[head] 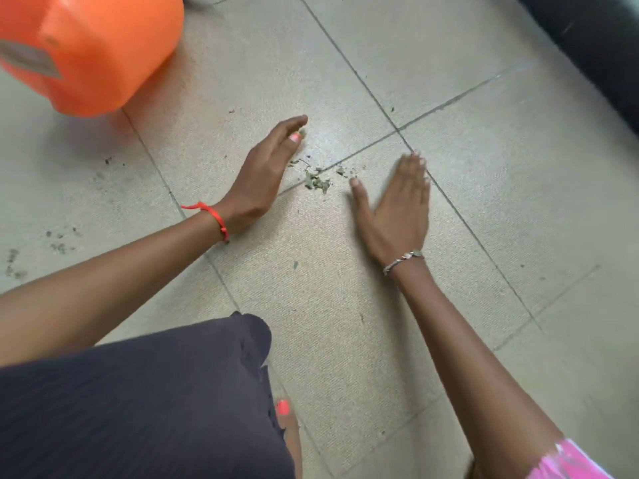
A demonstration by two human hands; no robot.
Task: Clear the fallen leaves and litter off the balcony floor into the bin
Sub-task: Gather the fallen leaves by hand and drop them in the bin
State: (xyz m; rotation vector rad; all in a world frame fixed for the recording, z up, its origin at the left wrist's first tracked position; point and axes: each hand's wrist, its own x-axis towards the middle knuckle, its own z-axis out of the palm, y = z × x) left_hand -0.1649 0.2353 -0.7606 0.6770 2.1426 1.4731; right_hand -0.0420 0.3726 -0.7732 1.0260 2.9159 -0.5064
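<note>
We see both arms reaching forward and down, bare along the forearms. The left hand (261, 176) stands on its outer edge, fingers straight and pressed together, thumb tucked along the palm side (its nail painted a bright pink). A red thread (212, 216) circles the left wrist. The right hand (397, 205) lies flatter, palm down, fingers together and pointing away from the body, thumb spread out to the left. A silver bracelet (403, 261) sits on the right wrist. The two palms face each other, well apart, neither hand gripping anything.
</note>
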